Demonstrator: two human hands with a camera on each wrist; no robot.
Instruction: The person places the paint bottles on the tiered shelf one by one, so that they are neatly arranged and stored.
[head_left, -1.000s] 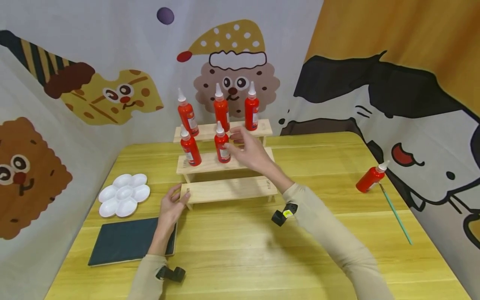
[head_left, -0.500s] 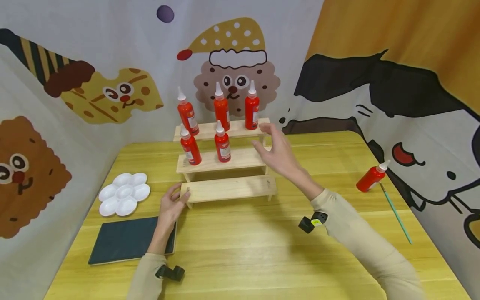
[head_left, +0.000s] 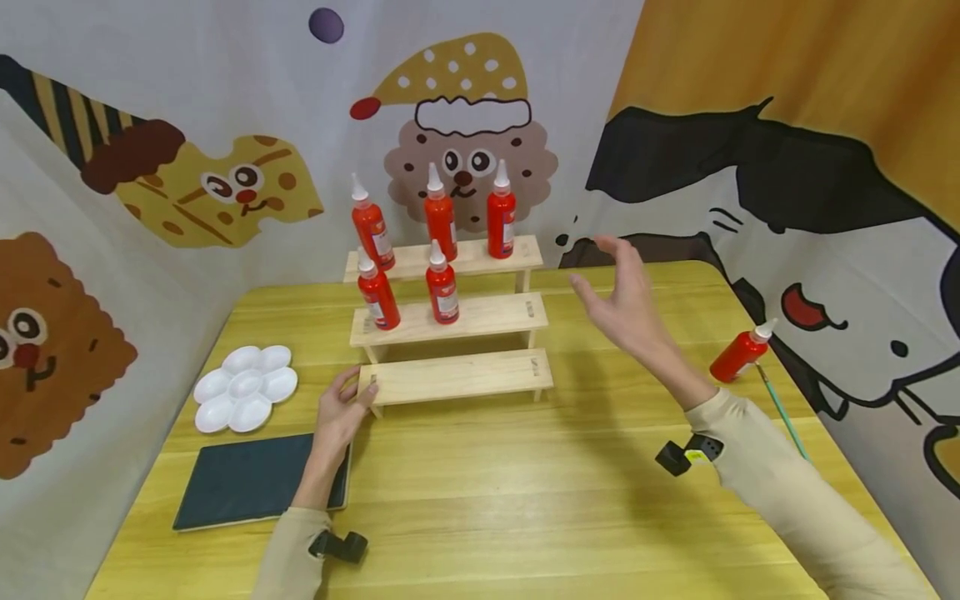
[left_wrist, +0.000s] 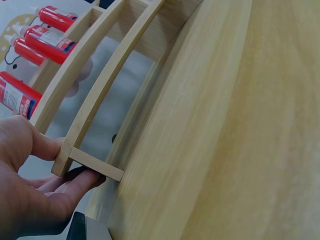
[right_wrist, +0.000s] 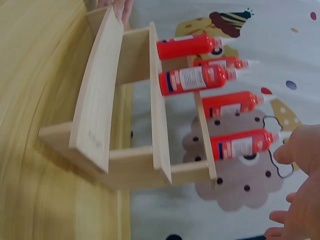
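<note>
A three-tier wooden stand [head_left: 456, 377] stands on the table. My left hand [head_left: 340, 414] grips the left end of its lowest step, and the left wrist view shows the thumb on top and the fingers underneath. Three red paint bottles [head_left: 501, 223] with white nozzle caps stand on the top step. Two more red bottles [head_left: 443, 293] stand on the middle step, at its left and centre. My right hand [head_left: 628, 302] hangs in the air right of the stand, thumb and fingers spread, holding nothing. One further red bottle [head_left: 735, 357] is at the table's right side.
At the left lie a white flower-shaped palette [head_left: 246, 385] and a dark flat book-like board [head_left: 240, 481], partly behind my left forearm. A green-handled paintbrush [head_left: 783, 412] lies near the right bottle. A printed curtain [head_left: 570, 75] hangs behind the table.
My right hand has moved away from the centre bottle of the middle step, to the right and clear of the stand. My left hand has kept its grip on the lowest step.
</note>
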